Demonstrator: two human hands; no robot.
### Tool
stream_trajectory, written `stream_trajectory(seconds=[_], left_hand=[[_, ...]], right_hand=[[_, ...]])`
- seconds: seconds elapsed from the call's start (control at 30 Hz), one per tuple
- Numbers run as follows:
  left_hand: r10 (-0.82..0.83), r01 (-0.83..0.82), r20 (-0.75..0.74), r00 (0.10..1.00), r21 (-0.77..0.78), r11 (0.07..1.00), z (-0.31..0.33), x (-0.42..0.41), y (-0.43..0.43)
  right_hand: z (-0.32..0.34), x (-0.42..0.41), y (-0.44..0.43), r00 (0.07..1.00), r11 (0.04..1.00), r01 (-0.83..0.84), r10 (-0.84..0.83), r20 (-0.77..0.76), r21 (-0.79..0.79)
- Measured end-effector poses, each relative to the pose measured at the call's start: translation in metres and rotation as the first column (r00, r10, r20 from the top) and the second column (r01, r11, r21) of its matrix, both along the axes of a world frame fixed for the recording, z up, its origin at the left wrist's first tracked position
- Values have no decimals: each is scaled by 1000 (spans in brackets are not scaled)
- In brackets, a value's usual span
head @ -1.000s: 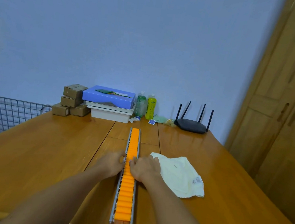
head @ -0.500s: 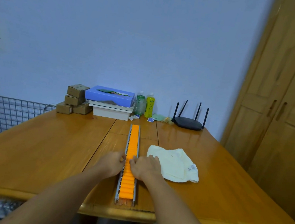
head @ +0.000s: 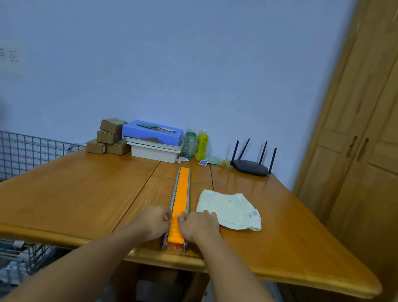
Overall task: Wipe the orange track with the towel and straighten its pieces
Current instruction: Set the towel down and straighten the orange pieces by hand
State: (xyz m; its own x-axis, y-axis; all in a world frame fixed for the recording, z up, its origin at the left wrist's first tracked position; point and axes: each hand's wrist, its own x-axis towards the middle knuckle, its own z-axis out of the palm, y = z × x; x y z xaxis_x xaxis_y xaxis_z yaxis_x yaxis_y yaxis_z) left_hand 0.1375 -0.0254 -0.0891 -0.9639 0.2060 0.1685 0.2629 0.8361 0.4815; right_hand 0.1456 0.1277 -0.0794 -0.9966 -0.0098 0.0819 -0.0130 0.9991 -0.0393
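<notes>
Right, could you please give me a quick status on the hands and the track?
Left hand and right hand pinching the orange track near its close end. Towel lying loose beside it, right side. Nothing blocking.

A room in a home by the look of it, pressed into use as a workspace; a wooden table (head: 68,200) stands against a plain bluish wall (head: 179,49); tall wooden wardrobe doors (head: 379,151) close the right side; a black router (head: 250,167), drink bottles (head: 201,145), stacked cardboard boxes (head: 109,135) and a blue box (head: 153,133) crowd the far edge; a wire basket (head: 16,152) sits left.
</notes>
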Motion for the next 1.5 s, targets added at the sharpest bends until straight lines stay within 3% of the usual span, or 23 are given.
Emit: stream_trajectory(seconds=[1.2,1.5], left_hand=[[-76,59,-124,989,-138,989,22,110,-12],[-48,35,-90,995,-140,990,22,84,-16]], right_hand=[[16,122,-7,996,991,-49,40,76,126],[18,103,8,998,998,27,-24,-59,63]])
